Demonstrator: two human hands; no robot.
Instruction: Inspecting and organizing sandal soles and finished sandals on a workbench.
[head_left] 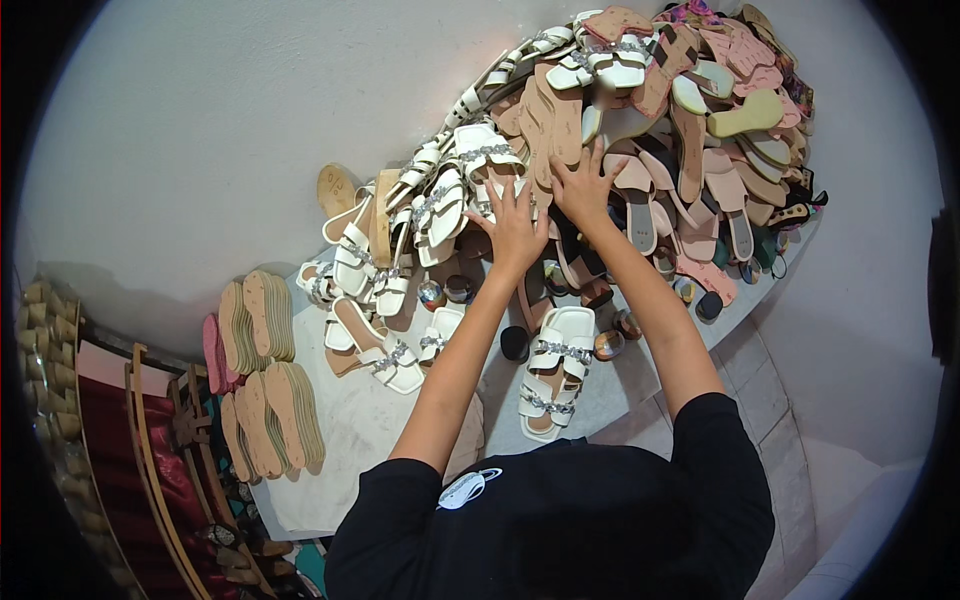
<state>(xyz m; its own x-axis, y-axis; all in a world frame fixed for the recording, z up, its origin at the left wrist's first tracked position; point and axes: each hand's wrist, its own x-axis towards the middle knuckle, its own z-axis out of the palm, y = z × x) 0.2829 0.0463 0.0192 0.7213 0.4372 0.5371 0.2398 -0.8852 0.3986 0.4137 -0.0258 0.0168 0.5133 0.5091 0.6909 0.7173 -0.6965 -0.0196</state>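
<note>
My left hand point(516, 228) reaches into a big heap of footwear, its fingers spread over white sandals with silvery braided trim point(484, 147). Close beside it, my right hand point(584, 192) lies with fingers apart at the lower end of long tan insoles point(545, 115). Neither hand is closed around anything. Right of that hand are pale pink slide sandals point(637, 190). A pair of white sandals point(558, 365) lies nearer me, below my hands. What is under my palms is hidden.
Stacked tan insoles point(285, 415) and a pink stack point(216, 352) stand on the left of the white table point(355, 460). Small round patterned pieces point(608, 346) lie near the heap's front. A wooden rack point(150, 440) is at far left. White walls point(220, 130) border the table.
</note>
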